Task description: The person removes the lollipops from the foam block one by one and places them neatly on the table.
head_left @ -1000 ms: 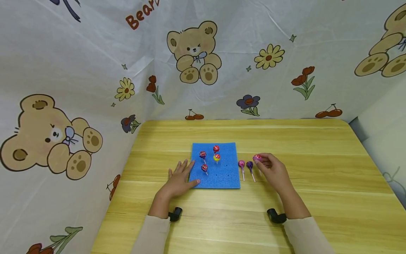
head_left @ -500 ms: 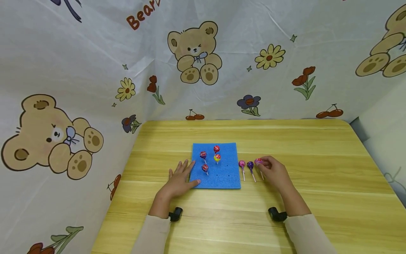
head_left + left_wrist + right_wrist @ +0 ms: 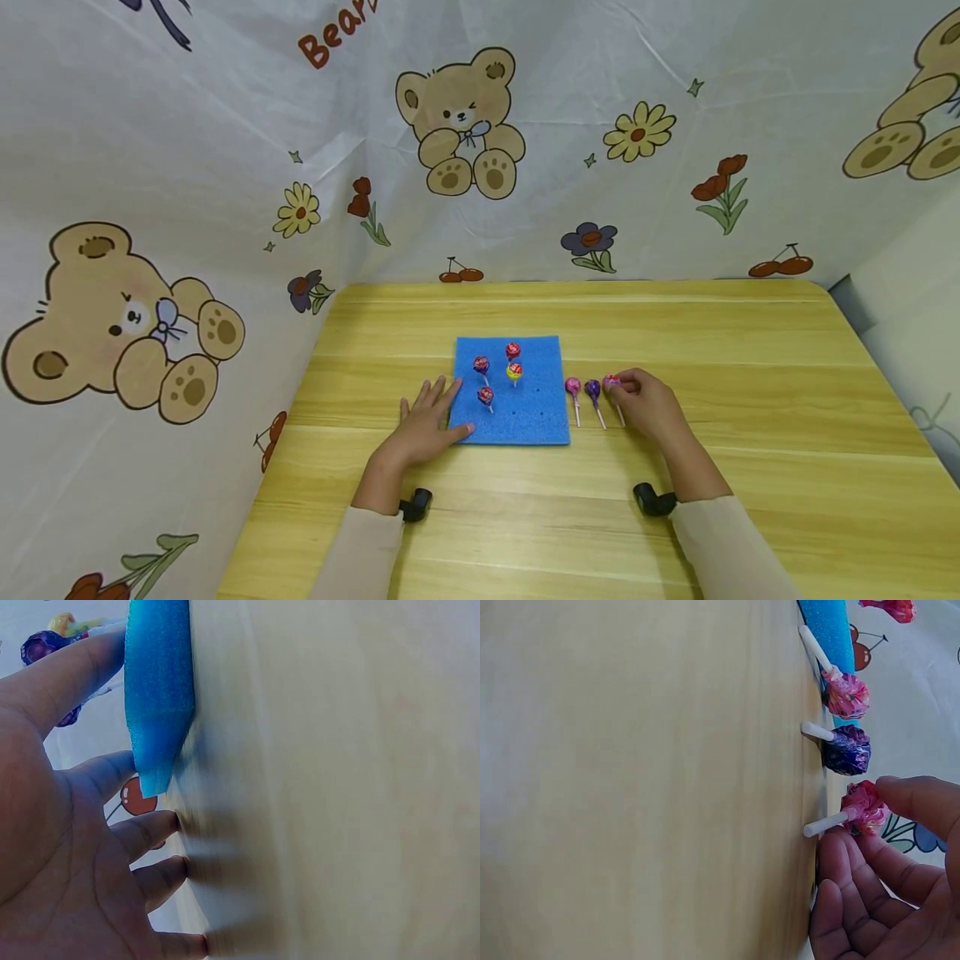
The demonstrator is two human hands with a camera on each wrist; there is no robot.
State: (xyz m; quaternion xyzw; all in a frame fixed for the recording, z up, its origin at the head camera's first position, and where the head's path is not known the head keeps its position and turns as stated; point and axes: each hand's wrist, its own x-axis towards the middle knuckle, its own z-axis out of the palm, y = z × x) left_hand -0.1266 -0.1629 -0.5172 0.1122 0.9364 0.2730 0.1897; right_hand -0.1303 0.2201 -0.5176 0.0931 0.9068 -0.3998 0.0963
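Observation:
My left hand lies with spread fingers at the left edge of a blue foam block, thumb and index finger touching it. Several wrapped lollipops stand upright in the block, among them a yellow-and-red lollipop. Right of the block, my right hand pinches the head of a pink lollipop between thumb and fingers, its white stick low over the table. Beside it lie a purple lollipop and another pink lollipop, sticks toward me.
The wooden table reaches back to a white cloth printed with bears and flowers. Small holes show in the front half of the foam. A black wrist camera sits at the right wrist, another at the left.
My right hand has lowered the pink lollipop slightly toward me and to the right, into line with the two lying ones. The left hand has stayed in place.

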